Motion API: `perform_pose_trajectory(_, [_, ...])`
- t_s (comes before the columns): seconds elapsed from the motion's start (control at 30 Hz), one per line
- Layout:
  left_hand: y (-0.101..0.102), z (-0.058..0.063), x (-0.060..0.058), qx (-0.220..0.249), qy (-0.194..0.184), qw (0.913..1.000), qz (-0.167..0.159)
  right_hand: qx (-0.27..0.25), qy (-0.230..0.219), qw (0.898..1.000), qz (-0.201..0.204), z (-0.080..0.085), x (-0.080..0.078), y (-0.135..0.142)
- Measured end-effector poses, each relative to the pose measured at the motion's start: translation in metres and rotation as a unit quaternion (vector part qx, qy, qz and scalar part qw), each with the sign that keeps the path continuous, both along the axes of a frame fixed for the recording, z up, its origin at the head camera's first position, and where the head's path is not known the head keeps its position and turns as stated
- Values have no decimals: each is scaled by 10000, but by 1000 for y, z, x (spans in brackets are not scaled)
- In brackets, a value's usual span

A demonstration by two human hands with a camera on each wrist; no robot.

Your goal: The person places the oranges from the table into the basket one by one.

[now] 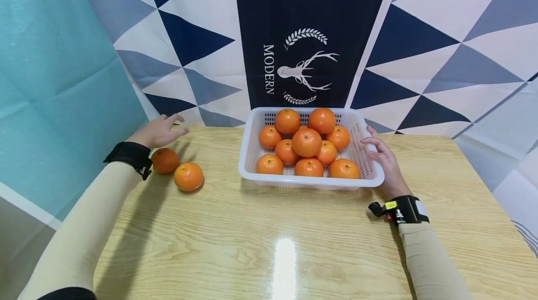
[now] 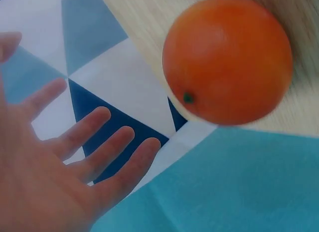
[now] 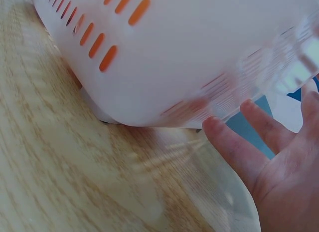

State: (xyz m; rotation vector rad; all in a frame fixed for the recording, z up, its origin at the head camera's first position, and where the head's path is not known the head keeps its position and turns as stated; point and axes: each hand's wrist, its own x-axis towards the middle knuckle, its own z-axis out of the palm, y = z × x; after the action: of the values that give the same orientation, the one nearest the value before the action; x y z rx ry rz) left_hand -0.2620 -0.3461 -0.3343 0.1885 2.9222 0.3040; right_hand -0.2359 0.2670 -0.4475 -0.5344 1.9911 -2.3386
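Above the table's left part, my left hand point(image 1: 157, 132) is spread with nothing in it. Just below its wrist lies one orange point(image 1: 165, 160), and a second orange point(image 1: 188, 176) sits slightly nearer and to the right. The left wrist view shows the fingers point(image 2: 124, 167) loosely extended, apart from a large orange point(image 2: 227, 60). A white plastic basket point(image 1: 244, 150) holds a heap of several oranges point(image 1: 307, 143). At its right end, my right hand point(image 1: 388, 169) touches the rim, and in the right wrist view its fingers point(image 3: 234, 144) reach fairly straight along the basket wall point(image 3: 164, 87).
A light wooden table point(image 1: 235, 244) lies under everything. Behind it hangs a patterned cloth point(image 1: 210, 38) with triangles and a deer print. A teal cloth point(image 1: 63, 80) borders the left side.
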Motion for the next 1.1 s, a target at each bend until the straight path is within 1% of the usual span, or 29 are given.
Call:
perform_pose_trajectory(0.2, [-2,-4,4,175,-36,9998,78,-20,87,10000,-9,-2,-1,2])
perform_pose_trajectory(0.4, [-12,-8,14,154,-416,9988,210,33,83,10000,-23,-2,-2,3])
perform_pose_trajectory(0.6, [-26,-18,21,160,-710,9969,311,108,42,9999,-122,-2,-1,3])
perform_pose_trajectory(0.73, [-31,-24,24,223,-764,9965,263,185,-13,9997,-168,-2,0,3])
perform_pose_trajectory(0.83, [-33,-27,27,179,-772,9966,234,210,3,9996,-177,-2,0,3])
perform_pose_trajectory(0.93, [-33,-29,29,203,-854,9957,286,202,35,9997,-158,-3,-1,3])
perform_pose_trajectory(1.03, [-33,-30,33,325,-964,9940,392,185,28,9997,-135,-2,-1,3])
perform_pose_trajectory(1.1, [-33,-33,35,377,-965,9939,386,203,35,9997,-136,-2,-1,3])
